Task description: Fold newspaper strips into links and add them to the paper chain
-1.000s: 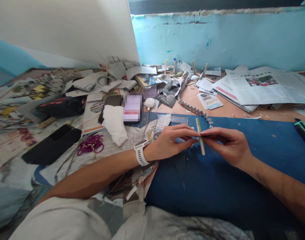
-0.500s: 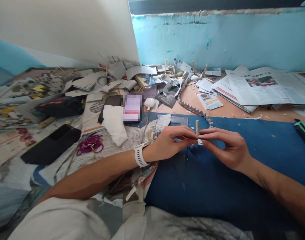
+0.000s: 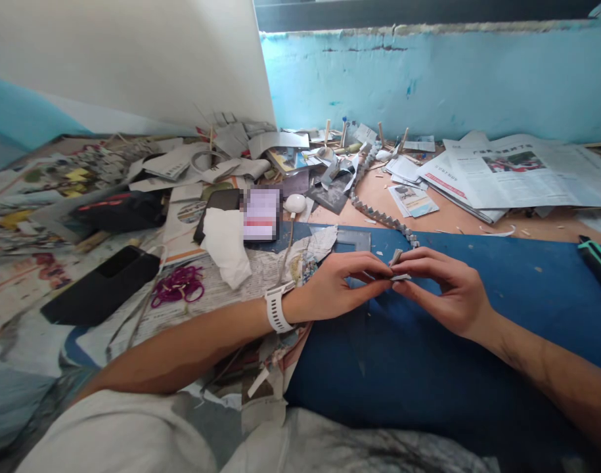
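The left hand [image 3: 342,282] and right hand [image 3: 443,286] meet fingertip to fingertip, both pinching a small folded paper strip [image 3: 400,276] between them. A folded-paper chain [image 3: 381,218] lies just beyond the hands, trailing away across the cluttered counter [image 3: 369,192].

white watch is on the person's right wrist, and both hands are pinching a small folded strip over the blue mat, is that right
Not quite: the head view shows the white watch on the left wrist, not the right. The left hand and right hand are indeed pinching a small folded strip over the blue mat.
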Motion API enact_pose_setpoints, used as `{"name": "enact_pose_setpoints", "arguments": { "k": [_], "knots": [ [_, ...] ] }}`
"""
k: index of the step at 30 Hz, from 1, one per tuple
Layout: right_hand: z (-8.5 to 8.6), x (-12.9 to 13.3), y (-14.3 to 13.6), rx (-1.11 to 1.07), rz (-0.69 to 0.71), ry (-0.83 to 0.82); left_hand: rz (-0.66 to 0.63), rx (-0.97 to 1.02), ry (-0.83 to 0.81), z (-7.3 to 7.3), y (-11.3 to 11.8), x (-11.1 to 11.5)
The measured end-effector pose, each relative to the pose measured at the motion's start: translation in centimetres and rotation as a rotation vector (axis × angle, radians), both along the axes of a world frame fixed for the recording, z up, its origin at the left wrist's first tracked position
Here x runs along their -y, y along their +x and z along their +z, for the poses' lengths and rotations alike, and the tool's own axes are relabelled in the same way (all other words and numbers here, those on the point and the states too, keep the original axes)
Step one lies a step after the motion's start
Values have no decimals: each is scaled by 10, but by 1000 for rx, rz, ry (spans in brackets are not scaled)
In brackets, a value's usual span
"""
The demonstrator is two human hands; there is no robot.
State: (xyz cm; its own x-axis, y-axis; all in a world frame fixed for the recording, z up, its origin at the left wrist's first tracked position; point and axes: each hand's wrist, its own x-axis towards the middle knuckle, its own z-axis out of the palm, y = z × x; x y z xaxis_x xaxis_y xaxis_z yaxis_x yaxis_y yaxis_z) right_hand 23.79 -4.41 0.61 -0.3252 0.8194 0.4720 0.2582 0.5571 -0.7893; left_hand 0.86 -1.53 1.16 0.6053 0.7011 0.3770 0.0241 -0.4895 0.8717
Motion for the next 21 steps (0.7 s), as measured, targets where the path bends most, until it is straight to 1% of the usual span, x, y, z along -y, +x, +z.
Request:
{"name": "enact_pose_setpoints", "arguments": {
  "k": [3, 5, 10, 13, 15, 18, 21],
  "knots": [
    [-2, 0, 0, -18, -6, -14, 12, -15, 90, 0, 0, 0],
    [-3, 0, 0, -52, -19, -37, 12, -40, 99, 0, 0, 0],
    [-6, 3, 0, -132, -45, -146, 26, -80, -21, -1, 1, 2],
    [-7, 3, 0, -170, -69, -222, 41, -101, -48, -1, 1, 3],
    [-7, 3, 0, -175, -82, -237, 31, -109, -63, 0, 1, 3],
    [-6, 3, -2, -186, -106, -244, 19, -93, -154, 1, 2, 5],
    [-8, 5, -3, -191, -166, -262, 32, -87, -223, 1, 3, 7]
  ]
}}
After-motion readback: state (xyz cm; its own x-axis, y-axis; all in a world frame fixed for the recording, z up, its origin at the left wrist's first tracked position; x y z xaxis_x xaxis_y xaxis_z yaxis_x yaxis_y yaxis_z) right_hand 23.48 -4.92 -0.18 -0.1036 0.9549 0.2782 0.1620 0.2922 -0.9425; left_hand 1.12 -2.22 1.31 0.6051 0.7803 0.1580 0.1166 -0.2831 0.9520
